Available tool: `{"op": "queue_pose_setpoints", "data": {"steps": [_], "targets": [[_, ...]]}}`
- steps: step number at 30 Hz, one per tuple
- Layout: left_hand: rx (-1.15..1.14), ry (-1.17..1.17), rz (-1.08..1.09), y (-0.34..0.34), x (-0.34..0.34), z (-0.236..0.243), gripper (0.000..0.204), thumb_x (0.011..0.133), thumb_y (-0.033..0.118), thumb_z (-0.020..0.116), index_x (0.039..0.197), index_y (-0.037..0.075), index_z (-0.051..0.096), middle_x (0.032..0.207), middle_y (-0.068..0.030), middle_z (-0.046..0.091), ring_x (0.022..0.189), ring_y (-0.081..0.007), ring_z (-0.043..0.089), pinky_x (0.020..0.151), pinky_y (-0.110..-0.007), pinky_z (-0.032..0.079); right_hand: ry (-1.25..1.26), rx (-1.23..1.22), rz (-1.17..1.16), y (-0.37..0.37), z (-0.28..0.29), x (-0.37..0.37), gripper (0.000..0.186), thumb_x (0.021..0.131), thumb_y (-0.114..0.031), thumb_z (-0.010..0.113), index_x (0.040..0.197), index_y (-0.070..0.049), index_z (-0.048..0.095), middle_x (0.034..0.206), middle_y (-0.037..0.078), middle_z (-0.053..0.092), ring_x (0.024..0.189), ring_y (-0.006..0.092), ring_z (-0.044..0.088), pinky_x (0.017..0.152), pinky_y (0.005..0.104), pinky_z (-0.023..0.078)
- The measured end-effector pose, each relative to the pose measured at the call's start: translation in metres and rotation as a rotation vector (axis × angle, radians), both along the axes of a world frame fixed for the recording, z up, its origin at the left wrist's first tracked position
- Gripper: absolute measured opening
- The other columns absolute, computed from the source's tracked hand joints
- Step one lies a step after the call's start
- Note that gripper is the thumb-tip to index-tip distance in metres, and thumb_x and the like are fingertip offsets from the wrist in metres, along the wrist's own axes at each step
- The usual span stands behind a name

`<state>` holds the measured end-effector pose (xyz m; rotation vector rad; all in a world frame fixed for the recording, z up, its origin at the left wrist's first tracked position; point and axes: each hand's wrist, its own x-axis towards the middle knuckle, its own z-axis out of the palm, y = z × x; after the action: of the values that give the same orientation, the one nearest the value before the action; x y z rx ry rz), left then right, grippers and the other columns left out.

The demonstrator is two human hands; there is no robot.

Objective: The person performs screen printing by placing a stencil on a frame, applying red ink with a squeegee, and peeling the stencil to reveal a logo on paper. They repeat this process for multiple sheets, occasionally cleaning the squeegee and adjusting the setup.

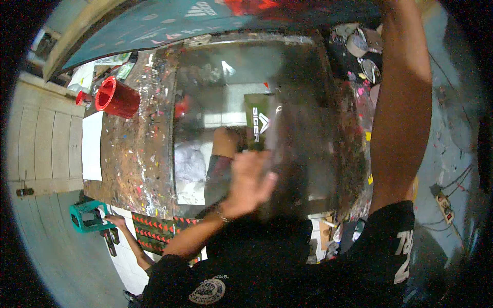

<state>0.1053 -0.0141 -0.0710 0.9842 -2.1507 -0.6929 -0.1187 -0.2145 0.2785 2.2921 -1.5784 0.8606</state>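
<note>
A dark green strip of material (253,115) with white print lies on a glossy, glass-like panel (205,66) in the middle of the worktable. My left hand (249,179) is over the panel at the strip's near end, smeared by motion. Whether its fingers grip the strip cannot be made out. My right arm (403,102) reaches up and forward along the right side, and its hand lies beyond the top edge. Raised across the far side is a teal printing screen (169,31) in a wooden frame, with red ink on it.
On the paint-spattered table (136,154) stand a red tub (120,98) and a white sheet (92,146). A co-worker's hand (117,220) is beside a teal plastic stool (84,216), near dark pieces with orange-red arrows (149,236). A power strip (444,208) is at right.
</note>
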Motion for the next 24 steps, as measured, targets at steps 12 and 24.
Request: {"op": "queue_pose_setpoints", "data": {"steps": [12, 24], "targets": [[-0.63, -0.386, 0.283, -0.075, 0.043, 0.182, 0.1, 0.073, 0.022, 0.084, 0.156, 0.006, 0.031, 0.154, -0.0245, 0.035, 0.14, -0.0456, 0.039, 0.12, -0.062, 0.019, 0.16, 0.348, -0.184, 0.117, -0.081, 0.047, 0.052, 0.092, -0.049, 0.063, 0.108, -0.001, 0.067, 0.107, 0.017, 0.068, 0.101, 0.0336, 0.066, 0.087, 0.0465, 0.051], [-0.289, -0.714, -0.092, -0.034, 0.074, 0.064, 0.039, 0.071, 0.016, 0.082, 0.099, 0.002, 0.058, 0.098, -0.0117, 0.057, 0.098, -0.0294, 0.057, 0.083, -0.041, 0.047, 0.11, 0.568, 0.102, 0.155, -0.259, 0.044, 0.03, 0.081, -0.014, 0.07, 0.105, -0.001, 0.059, 0.095, 0.02, 0.066, 0.094, 0.0416, 0.064, 0.083, 0.0495, 0.049]]}}
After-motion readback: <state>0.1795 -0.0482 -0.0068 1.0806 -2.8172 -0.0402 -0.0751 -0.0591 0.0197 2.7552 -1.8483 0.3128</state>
